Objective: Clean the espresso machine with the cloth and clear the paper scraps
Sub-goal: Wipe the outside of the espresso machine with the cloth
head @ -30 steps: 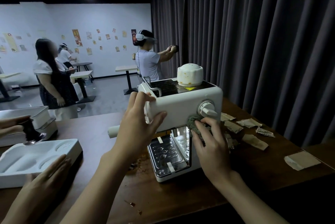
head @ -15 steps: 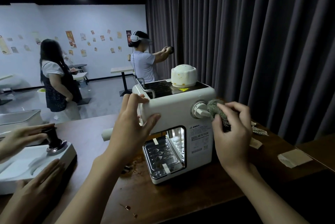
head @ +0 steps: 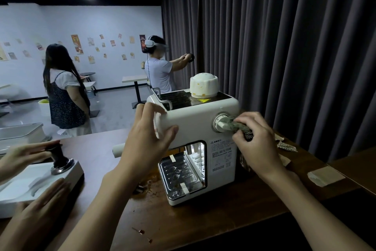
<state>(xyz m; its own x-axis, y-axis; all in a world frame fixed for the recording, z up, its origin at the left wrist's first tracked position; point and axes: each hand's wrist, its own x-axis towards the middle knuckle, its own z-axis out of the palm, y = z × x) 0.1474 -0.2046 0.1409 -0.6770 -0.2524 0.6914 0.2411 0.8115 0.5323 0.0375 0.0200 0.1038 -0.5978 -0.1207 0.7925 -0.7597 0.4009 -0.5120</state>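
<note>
A white espresso machine [head: 195,126] stands on the dark wooden table [head: 213,222], with a stained white cap on its black top. My left hand [head: 146,141] grips the machine's upper left corner. My right hand [head: 256,139] holds a crumpled grey-green cloth [head: 239,125] against the round side knob [head: 220,123]. Paper scraps lie to the right: a tan piece [head: 325,175] near the table edge and crumpled bits [head: 286,146] behind my right wrist.
Another person's hands at the left hold a dark tamper [head: 59,156] over a white foam tray [head: 36,185]. Brown crumbs [head: 151,185] lie by the drip tray. A dark curtain hangs right behind the table. Two people stand farther back in the room.
My right hand lifted the cloth from the machine's lower front to the side knob and now rubs it there. The other person set the tamper onto the foam tray. My left hand stayed put.
</note>
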